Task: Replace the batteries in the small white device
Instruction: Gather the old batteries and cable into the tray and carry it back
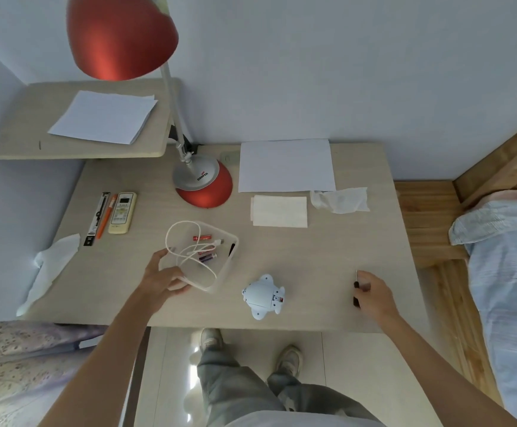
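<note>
The small white device [262, 295], a rounded toy shape, lies on the desk near the front edge. Left of it stands a clear plastic tray [232, 241] holding a white cable [186, 241], red batteries [202, 237] and a purple battery [208, 257]. My left hand [161, 280] grips the tray's near left corner. My right hand [374, 292], right of the device, holds a small black-handled screwdriver [356, 295] whose thin metal tip points away from me.
A red desk lamp [203, 188] stands at the back centre. White paper [285, 164], a folded tissue [279, 211] and a crumpled tissue [340, 200] lie behind. A remote [122, 212] and pens [101, 217] lie at the left. A bed [504, 257] is at right.
</note>
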`<state>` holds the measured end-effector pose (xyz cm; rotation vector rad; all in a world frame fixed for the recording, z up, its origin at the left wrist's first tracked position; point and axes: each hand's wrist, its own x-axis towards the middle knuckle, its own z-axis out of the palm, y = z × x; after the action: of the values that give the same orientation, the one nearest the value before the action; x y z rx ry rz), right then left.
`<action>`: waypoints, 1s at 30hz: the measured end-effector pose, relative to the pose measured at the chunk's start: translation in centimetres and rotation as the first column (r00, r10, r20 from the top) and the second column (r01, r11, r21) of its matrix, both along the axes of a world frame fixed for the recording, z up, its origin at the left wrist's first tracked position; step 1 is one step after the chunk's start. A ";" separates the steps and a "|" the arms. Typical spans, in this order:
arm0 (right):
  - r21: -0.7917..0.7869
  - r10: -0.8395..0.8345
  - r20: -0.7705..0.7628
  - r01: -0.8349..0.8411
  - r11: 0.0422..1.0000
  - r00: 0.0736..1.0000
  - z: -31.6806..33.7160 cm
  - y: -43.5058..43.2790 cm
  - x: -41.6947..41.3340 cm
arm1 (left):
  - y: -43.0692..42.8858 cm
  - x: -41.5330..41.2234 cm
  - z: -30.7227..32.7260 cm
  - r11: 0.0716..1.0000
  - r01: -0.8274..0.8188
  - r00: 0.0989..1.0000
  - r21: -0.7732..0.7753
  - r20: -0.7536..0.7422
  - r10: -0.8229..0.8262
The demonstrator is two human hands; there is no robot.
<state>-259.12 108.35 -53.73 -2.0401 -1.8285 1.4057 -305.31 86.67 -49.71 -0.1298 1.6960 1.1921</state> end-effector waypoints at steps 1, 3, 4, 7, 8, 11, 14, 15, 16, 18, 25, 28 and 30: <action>-0.064 -0.071 -0.088 0.065 0.996 0.994 0.9 -0.3 -0.7 | 0.0 0.6 0.4 1.000 -0.001 1.000 0.024 0.019 0.001; -0.180 -0.178 -0.230 0.138 0.974 0.957 2.5 -0.8 -2.1 | 0.2 1.7 1.3 0.997 -0.015 0.999 0.074 0.053 0.011; -0.221 -0.202 -0.283 0.142 0.965 0.938 3.4 -1.0 -2.8 | 0.3 2.3 1.8 0.995 -0.022 0.998 0.097 0.059 0.016; -0.304 -0.237 -0.410 0.114 0.946 0.881 5.8 -1.5 -4.9 | 1.0 4.0 3.9 0.987 0.000 0.999 0.158 0.040 -0.006; -0.318 -0.236 -0.444 0.094 0.944 0.864 6.6 -1.6 -5.6 | 1.2 4.5 4.6 0.985 0.011 0.999 0.173 0.028 -0.016; -0.318 -0.210 -0.555 0.027 0.948 0.805 9.4 -1.8 -7.3 | 1.7 5.6 6.8 0.975 0.050 0.999 0.215 -0.011 -0.049; -0.281 -0.166 -0.641 -0.028 0.959 0.749 13.2 -2.0 -8.6 | 2.3 6.4 9.2 0.962 0.099 0.994 0.254 -0.061 -0.087; -0.270 -0.155 -0.668 -0.043 0.962 0.728 14.4 -2.2 -8.9 | 2.4 6.6 10.0 0.957 0.112 0.993 0.266 -0.077 -0.094; -0.258 -0.143 -0.691 -0.057 0.965 0.709 15.6 -2.4 -9.3 | 2.6 6.8 10.6 0.954 0.117 0.991 0.276 -0.091 -0.095; -0.232 -0.122 -0.720 -0.071 0.970 0.683 18.1 -2.8 -9.7 | 2.9 7.2 12.1 0.945 0.134 0.988 0.298 -0.114 -0.104; -0.148 -0.097 -0.786 -0.033 0.988 0.611 25.5 -5.0 -10.2 | 3.9 8.8 17.7 0.891 0.246 0.963 0.382 -0.203 -0.179; -0.103 -0.083 -0.819 -0.003 0.995 0.568 27.9 -6.1 -10.0 | 4.6 9.2 20.2 0.855 0.314 0.944 0.412 -0.232 -0.235; -0.083 -0.091 -0.842 0.038 0.996 0.532 29.3 -6.9 -9.7 | 5.2 9.3 21.6 0.828 0.366 0.927 0.425 -0.247 -0.283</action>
<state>-268.79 101.41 -24.46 -1.0072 -1.2329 1.9350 -295.98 91.83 -28.13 0.5585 1.4511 1.3356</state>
